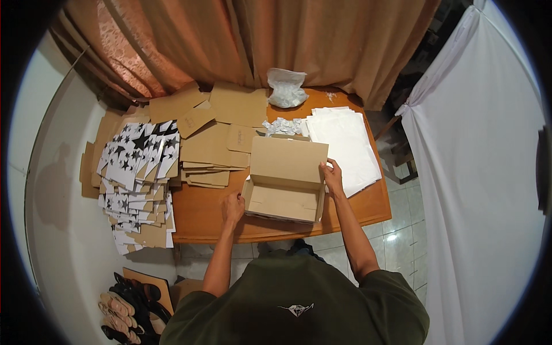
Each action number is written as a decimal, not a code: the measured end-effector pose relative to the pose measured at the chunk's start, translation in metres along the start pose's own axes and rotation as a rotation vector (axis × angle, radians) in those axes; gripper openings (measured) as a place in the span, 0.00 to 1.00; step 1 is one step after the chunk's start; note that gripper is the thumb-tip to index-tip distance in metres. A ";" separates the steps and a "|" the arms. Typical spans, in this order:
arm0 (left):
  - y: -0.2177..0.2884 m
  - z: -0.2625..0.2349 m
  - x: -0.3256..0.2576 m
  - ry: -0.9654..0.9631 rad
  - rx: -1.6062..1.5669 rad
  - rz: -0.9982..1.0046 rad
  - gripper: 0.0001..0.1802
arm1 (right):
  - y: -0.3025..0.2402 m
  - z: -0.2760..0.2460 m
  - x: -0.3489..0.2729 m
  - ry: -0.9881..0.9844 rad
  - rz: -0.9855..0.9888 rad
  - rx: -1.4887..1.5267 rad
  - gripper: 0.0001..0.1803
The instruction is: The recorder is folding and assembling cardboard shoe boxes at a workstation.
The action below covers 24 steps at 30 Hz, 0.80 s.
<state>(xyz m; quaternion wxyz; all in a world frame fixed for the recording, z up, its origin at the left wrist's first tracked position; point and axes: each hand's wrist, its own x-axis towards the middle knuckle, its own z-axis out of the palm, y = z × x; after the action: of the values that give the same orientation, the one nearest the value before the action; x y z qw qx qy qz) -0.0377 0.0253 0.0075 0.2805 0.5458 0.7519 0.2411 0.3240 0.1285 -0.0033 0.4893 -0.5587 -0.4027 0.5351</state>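
Observation:
An open brown cardboard box (287,199) rests near the table's front edge, its lid (290,158) raised at the back. The inside of the box is bare cardboard. My left hand (233,209) is closed at the box's left side, with its fingertips partly hidden against the wall. Higher up on the right, my right hand (332,176) pinches the box where the lid's side meets the right wall.
Flattened star-printed cartons (135,172) are piled at the left. Plain brown cardboard sheets (214,146) lie beside them. Behind the box are small silvery packets (283,126) and a clear plastic bag (287,89). White paper sheets (345,146) are stacked at the right.

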 end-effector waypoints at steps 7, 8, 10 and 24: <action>-0.007 0.003 -0.026 0.160 -0.070 -0.013 0.11 | 0.040 0.000 -0.027 0.108 0.049 -0.273 0.33; -0.012 0.003 -0.028 0.160 -0.081 -0.040 0.11 | 0.036 0.000 -0.037 0.033 0.143 -0.278 0.33; -0.016 0.005 -0.032 0.172 -0.112 -0.033 0.11 | 0.036 0.000 -0.049 0.011 0.189 -0.325 0.28; -0.028 0.005 -0.038 -0.055 -0.470 0.159 0.34 | 0.035 -0.009 -0.062 -0.259 0.029 -0.218 0.41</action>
<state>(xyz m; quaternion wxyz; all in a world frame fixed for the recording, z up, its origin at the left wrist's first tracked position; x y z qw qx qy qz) -0.0438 -0.0188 -0.0090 0.4003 0.5294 0.6217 0.4159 0.3236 0.0597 -0.0254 0.3619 -0.5405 -0.5100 0.5629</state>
